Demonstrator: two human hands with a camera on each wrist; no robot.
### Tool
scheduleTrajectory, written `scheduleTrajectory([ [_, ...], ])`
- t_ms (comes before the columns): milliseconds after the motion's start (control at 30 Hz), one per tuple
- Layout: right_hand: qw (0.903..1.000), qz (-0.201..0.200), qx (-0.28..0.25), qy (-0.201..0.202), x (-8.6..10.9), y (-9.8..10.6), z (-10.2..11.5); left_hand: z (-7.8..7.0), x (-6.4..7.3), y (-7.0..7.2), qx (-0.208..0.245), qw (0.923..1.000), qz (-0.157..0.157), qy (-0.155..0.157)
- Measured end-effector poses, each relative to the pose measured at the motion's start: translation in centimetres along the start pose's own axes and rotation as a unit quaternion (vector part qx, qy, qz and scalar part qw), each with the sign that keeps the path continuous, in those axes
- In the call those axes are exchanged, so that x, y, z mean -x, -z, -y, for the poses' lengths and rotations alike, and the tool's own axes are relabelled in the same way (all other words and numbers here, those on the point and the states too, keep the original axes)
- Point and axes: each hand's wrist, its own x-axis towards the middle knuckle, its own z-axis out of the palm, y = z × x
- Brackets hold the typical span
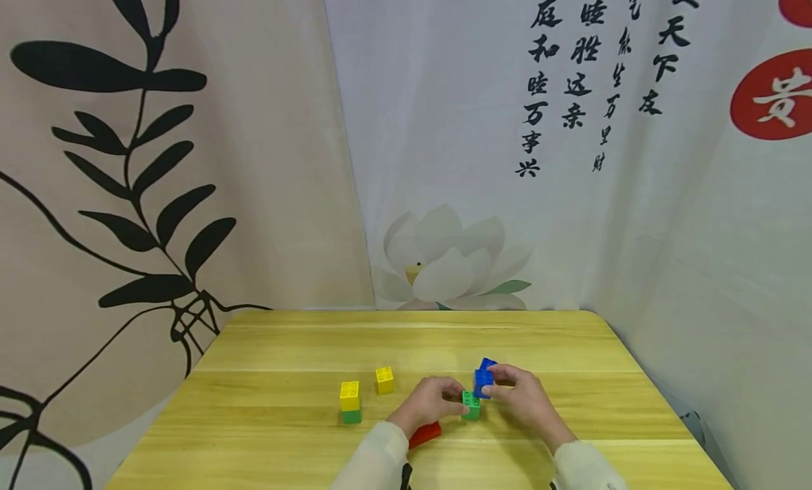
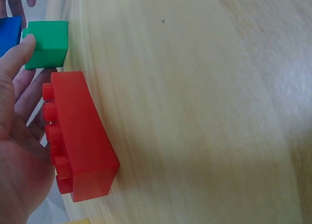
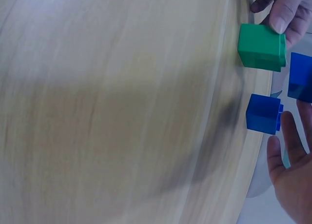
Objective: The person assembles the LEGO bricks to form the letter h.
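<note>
Over the middle of the table, my left hand [image 1: 431, 404] pinches a green toy brick [image 1: 471, 408] between thumb and fingers. Its thumb [image 2: 25, 44] lies at the studded edge of that brick. My right hand [image 1: 525, 400] holds a blue brick [image 1: 483, 381] just above and beside the green one. Behind it, a second blue brick [image 3: 263, 113] stands on the table, studs up, near the right fingers. A long red brick [image 2: 85, 136] lies under the left palm, partly hidden by the hand and sleeve in the head view.
To the left, a yellow brick [image 1: 349, 392] sits on a green brick [image 1: 352, 417]. A single yellow brick [image 1: 384, 380] stands a little farther back. The wooden table [image 1: 266, 377] ends at a curtain [image 1: 285, 158] printed with leaves and writing.
</note>
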Motion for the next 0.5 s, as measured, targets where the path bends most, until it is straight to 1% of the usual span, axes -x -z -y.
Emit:
scheduleTrajectory([
  [200,1.0,0.007,0.002,0.003,0.0,-0.42,0.13,-0.04,-0.06,-0.05,-0.002,1.0,-0.003,-0.009],
  [267,0.9999,0.01,0.002,0.005,0.06,-0.5,0.23,-0.03,-0.1,-0.07,-0.003,1.0,-0.003,-0.007],
  [500,0.9998,0.02,0.0,-0.008,0.12,-0.77,0.22,0.05,-0.22,-0.12,0.0,1.0,-0.003,0.002],
])
